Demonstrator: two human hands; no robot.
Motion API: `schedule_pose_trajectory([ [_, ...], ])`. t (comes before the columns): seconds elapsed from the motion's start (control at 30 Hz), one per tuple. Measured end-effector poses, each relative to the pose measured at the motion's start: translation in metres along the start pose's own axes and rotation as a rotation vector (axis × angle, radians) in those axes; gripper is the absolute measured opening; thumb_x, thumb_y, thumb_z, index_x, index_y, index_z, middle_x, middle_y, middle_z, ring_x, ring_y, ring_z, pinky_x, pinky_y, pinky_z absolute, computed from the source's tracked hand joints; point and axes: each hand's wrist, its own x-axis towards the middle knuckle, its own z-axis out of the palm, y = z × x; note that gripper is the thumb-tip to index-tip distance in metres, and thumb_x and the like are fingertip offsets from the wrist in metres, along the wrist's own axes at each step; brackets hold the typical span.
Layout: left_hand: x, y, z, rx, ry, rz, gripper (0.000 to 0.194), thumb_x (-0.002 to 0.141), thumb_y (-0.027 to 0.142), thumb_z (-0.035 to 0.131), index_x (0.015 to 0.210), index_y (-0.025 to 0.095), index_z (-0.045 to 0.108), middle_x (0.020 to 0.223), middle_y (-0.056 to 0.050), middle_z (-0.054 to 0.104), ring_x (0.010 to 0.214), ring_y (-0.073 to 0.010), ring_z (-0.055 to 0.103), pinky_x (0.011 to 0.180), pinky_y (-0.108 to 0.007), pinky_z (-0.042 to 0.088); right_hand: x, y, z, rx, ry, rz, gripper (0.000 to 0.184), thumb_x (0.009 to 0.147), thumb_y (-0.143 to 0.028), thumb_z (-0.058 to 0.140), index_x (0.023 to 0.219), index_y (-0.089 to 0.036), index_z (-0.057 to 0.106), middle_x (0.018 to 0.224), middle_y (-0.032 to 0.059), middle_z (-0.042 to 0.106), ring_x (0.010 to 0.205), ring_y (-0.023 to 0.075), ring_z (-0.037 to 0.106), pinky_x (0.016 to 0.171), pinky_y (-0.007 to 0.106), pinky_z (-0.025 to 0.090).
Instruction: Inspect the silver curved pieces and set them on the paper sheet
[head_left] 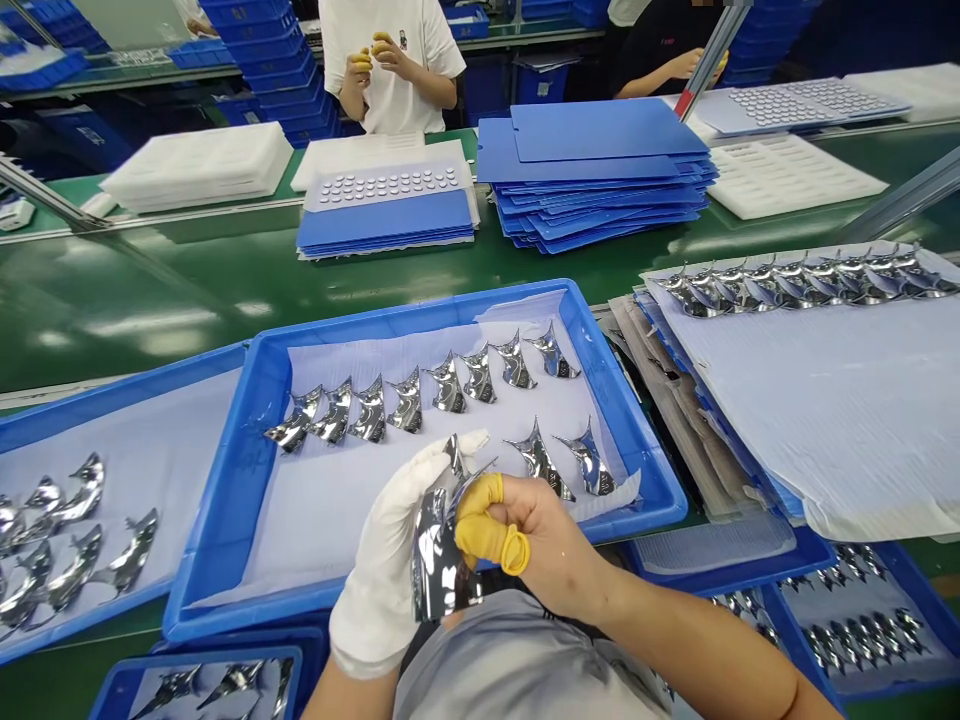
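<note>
In a white glove, my left hand (382, 550) is closed around a shiny chrome-plated part (439, 560) with curved, pointed edges. My right hand (517, 530) wears yellow finger cots on thumb and finger, which are pinched against the upper right of that same part. Its fingertips partly hide what they grip. Both hands are over the near side of a blue tray (210, 510) lined with white sheet. Inside the tray, a row of similar chrome parts (406, 402) runs along the back, and two more chrome parts (589, 458) lie at the right.
Another blue tray (45, 640) with chrome parts adjoins at left. To the right, a stack of lined sheets (825, 400) bears a row of chrome parts. Blue boards (600, 140) are piled beyond the green bench (150, 290). Across it, a person (394, 60) handles something small.
</note>
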Motion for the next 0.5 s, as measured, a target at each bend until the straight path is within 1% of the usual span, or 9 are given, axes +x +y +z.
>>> schedule_pose_trajectory([
  [0.07, 0.002, -0.002, 0.003, -0.070, -0.060, -0.058, 0.034, 0.075, 0.041, 0.075, 0.102, 0.020, 0.078, 0.103, -0.007, 0.076, 0.097, -0.0296, 0.071, 0.082, -0.035, 0.060, -0.001, -0.001, 0.003, 0.016, -0.002, 0.010, 0.032, 0.073, -0.038, 0.082, 0.069, -0.016, 0.059, 0.059, -0.0038, 0.058, 0.054, 0.0081, 0.053, 0.055, 0.022, 0.047],
  [0.13, 0.001, -0.005, 0.003, -0.065, -0.059, -0.047, 0.032, 0.073, 0.039, 0.078, 0.100, 0.022, 0.079, 0.101, -0.006, 0.077, 0.094, -0.0287, 0.072, 0.081, -0.035, 0.060, -0.002, -0.001, 0.003, 0.029, 0.001, 0.010, 0.034, 0.072, -0.040, 0.082, 0.068, -0.016, 0.058, 0.059, -0.0030, 0.059, 0.053, 0.0085, 0.054, 0.055, 0.023, 0.047],
  [0.2, -0.001, -0.007, 0.001, -0.013, -0.001, -0.018, 0.033, 0.073, 0.041, 0.077, 0.100, 0.022, 0.078, 0.100, -0.007, 0.076, 0.090, -0.0295, 0.072, 0.077, -0.037, 0.061, -0.003, -0.001, 0.002, 0.038, 0.004, 0.010, 0.034, 0.074, -0.041, 0.080, 0.069, -0.016, 0.058, 0.059, -0.0030, 0.059, 0.053, 0.0091, 0.056, 0.054, 0.023, 0.046],
  [0.3, -0.004, -0.006, -0.001, 0.028, 0.106, 0.048, 0.038, 0.076, 0.046, 0.074, 0.106, 0.024, 0.076, 0.103, -0.007, 0.075, 0.088, -0.0302, 0.071, 0.073, -0.040, 0.061, -0.002, -0.001, -0.007, 0.015, -0.031, 0.006, 0.034, 0.078, -0.043, 0.076, 0.072, -0.017, 0.055, 0.060, -0.0052, 0.056, 0.049, 0.0090, 0.057, 0.050, 0.021, 0.045],
  [0.37, -0.005, -0.002, -0.001, 0.006, 0.154, 0.124, 0.033, 0.078, 0.043, 0.073, 0.107, 0.027, 0.074, 0.104, -0.003, 0.074, 0.089, -0.0256, 0.070, 0.075, -0.035, 0.059, 0.000, 0.001, -0.014, -0.030, -0.047, -0.019, 0.034, 0.080, -0.045, 0.074, 0.074, -0.018, 0.055, 0.063, -0.0055, 0.054, 0.050, 0.0084, 0.056, 0.050, 0.021, 0.045],
  [0.43, -0.005, 0.003, -0.001, -0.012, 0.162, 0.201, 0.026, 0.078, 0.037, 0.075, 0.102, 0.028, 0.073, 0.101, 0.001, 0.073, 0.088, -0.0193, 0.069, 0.077, -0.027, 0.057, 0.004, 0.004, -0.021, -0.083, -0.043, -0.071, 0.035, 0.081, -0.047, 0.073, 0.075, -0.017, 0.055, 0.066, -0.0046, 0.054, 0.055, 0.0080, 0.053, 0.054, 0.022, 0.045],
  [0.5, -0.007, 0.007, -0.001, 0.007, 0.149, 0.287, 0.025, 0.074, 0.032, 0.079, 0.097, 0.027, 0.073, 0.099, 0.002, 0.073, 0.087, -0.0156, 0.067, 0.077, -0.022, 0.056, 0.008, 0.008, -0.026, -0.125, -0.050, -0.120, 0.036, 0.083, -0.049, 0.071, 0.076, -0.017, 0.055, 0.067, -0.0036, 0.054, 0.059, 0.0084, 0.052, 0.060, 0.023, 0.045],
])
